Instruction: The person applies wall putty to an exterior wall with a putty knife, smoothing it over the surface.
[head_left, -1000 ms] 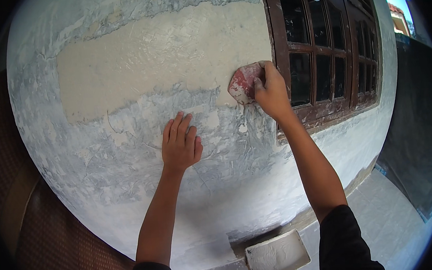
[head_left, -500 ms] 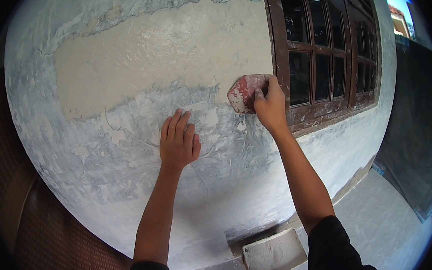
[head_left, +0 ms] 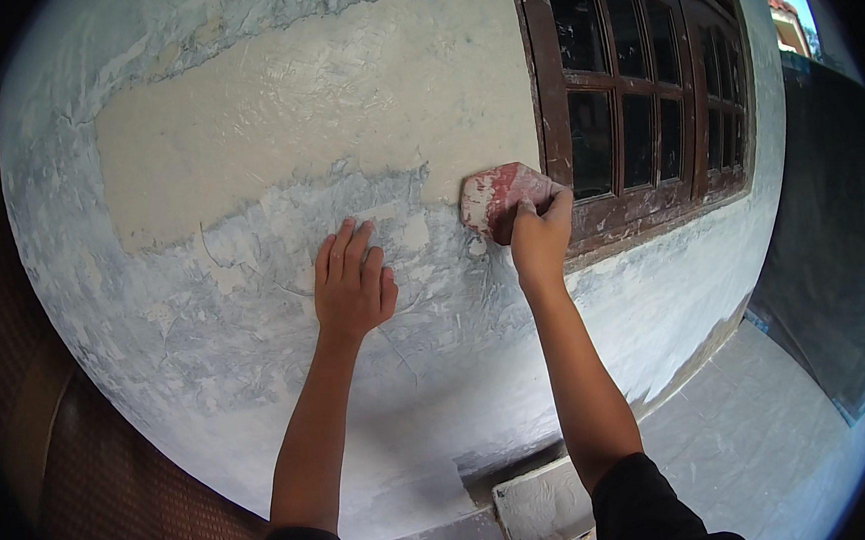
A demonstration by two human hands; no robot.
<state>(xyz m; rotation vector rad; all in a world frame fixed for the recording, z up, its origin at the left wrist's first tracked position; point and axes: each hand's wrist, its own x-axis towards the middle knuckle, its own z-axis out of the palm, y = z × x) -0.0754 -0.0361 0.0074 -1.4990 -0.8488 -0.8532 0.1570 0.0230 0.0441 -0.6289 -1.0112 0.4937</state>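
Observation:
My right hand pinches a flat red putty spreader, an angular plate smeared with pale filler. The thumb lies on its near face, and the plate rests on or very close to the wall beside the window frame. My left hand lies flat against the grey, patchy wall, its fingers a little apart and nothing in them. Above both hands spreads a broad cream patch of putty, glossy in places. Its lower edge is ragged, and the spreader overlaps its lower right corner.
A brown wooden window frame with glass panes stands just right of the spreader. Below, a shallow tray with whitish filler sits on the grey tiled floor, partly behind my right sleeve. A brown woven panel borders the lower left.
My right hand has moved the spreader slightly down and to the right along the wall, and tilted it. My left hand stays nearly in place. The whole view has shifted a little.

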